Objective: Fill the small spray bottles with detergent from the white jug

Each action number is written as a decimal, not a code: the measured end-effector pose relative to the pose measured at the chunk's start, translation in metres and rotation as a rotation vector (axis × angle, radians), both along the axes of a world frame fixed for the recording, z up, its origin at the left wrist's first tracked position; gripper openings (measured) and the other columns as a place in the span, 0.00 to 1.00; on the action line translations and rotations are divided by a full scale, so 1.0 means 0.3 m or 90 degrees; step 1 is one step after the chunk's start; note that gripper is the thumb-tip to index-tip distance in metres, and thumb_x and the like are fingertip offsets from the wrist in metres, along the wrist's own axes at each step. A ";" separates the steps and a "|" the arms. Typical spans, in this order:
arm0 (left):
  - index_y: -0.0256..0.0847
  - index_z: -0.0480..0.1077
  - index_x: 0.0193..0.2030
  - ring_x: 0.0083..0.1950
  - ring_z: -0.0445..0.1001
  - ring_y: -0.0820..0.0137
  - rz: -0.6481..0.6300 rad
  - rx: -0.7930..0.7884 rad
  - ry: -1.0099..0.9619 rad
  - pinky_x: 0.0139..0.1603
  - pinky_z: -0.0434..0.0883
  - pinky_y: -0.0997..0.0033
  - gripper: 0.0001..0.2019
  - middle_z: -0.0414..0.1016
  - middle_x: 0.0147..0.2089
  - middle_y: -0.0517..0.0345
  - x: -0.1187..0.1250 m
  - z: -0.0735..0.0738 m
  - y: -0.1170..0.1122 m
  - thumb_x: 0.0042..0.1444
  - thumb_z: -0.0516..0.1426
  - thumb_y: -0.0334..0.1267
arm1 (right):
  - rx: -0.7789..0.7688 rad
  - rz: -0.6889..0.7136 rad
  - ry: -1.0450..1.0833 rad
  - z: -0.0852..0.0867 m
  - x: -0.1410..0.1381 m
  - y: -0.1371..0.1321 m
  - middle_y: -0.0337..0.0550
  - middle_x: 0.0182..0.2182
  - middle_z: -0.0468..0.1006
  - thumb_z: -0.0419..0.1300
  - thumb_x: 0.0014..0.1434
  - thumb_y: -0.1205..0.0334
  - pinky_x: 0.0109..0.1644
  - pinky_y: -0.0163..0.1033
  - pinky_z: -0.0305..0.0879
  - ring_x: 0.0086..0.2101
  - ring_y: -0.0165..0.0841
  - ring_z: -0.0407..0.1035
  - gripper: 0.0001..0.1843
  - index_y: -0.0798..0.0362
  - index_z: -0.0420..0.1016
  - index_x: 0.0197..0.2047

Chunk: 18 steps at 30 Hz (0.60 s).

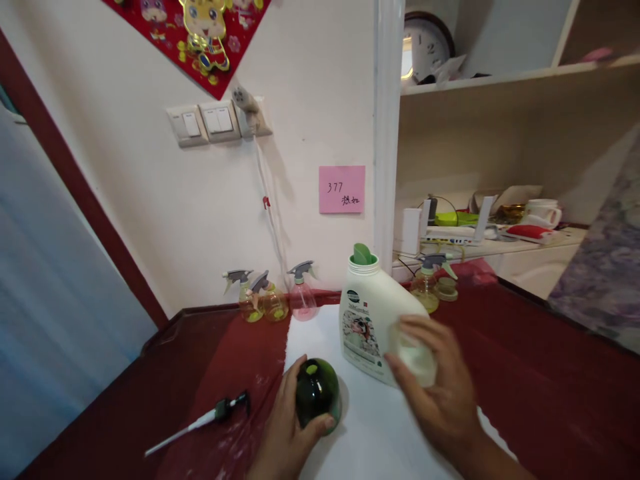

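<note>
Jug (363,310) partly hidden behind a blurred, pale cap (417,361)

Blocked mid-reach on white sheet (365,433) by tall pale-green plastic jug (367,327) with green spout (362,255) in open mouth; passable over top or around left. Only narrow gap between jug and round, glossy dark-green bottle (316,398), wrapped by left hand (290,420). Closed off at jug's right front by right hand (443,393) and blurred pale-green cup-like piece (416,360) in its fingers. Wide room further right over dark red desk (545,407); obstructed behind jug by yellow see-through spray bottle (424,293). On left, passable between black pump head with long white tube (224,409), lying flat, and two yellow spray bottles (275,307) plus pink one (303,303). Stopped behind those by white wall (120,200).
</note>
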<state>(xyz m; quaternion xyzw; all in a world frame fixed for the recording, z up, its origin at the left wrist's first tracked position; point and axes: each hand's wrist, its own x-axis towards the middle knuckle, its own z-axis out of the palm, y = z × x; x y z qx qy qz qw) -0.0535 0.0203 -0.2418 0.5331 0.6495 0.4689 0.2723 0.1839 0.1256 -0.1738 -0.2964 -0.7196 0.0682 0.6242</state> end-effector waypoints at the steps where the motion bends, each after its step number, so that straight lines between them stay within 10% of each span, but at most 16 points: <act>1: 0.39 0.50 0.73 0.77 0.52 0.51 -0.004 0.005 -0.002 0.76 0.51 0.45 0.43 0.53 0.76 0.37 0.001 0.004 -0.001 0.54 0.63 0.42 | -0.024 0.074 -0.058 -0.012 -0.030 -0.035 0.47 0.53 0.76 0.62 0.65 0.60 0.61 0.52 0.68 0.55 0.42 0.71 0.17 0.44 0.69 0.56; 6: 0.37 0.46 0.75 0.79 0.46 0.51 -0.007 0.007 0.031 0.77 0.47 0.47 0.44 0.47 0.79 0.36 0.019 0.033 -0.002 0.58 0.61 0.48 | -0.322 0.330 -0.283 -0.097 -0.188 -0.113 0.55 0.70 0.63 0.58 0.66 0.55 0.73 0.60 0.55 0.69 0.47 0.57 0.33 0.54 0.60 0.71; 13: 0.35 0.34 0.78 0.80 0.45 0.53 -0.053 -0.049 -0.003 0.78 0.46 0.50 0.64 0.44 0.79 0.35 -0.014 0.080 -0.024 0.45 0.71 0.48 | -0.407 0.364 -0.265 -0.155 -0.244 -0.098 0.54 0.70 0.63 0.54 0.65 0.57 0.74 0.57 0.52 0.69 0.44 0.57 0.32 0.55 0.60 0.71; 18: 0.45 0.62 0.71 0.73 0.63 0.50 0.027 -0.061 0.250 0.73 0.57 0.47 0.38 0.67 0.71 0.42 -0.193 0.180 -0.091 0.54 0.65 0.46 | -0.431 0.357 -0.279 -0.147 -0.238 -0.109 0.52 0.71 0.62 0.53 0.65 0.57 0.74 0.58 0.51 0.70 0.44 0.55 0.33 0.52 0.59 0.72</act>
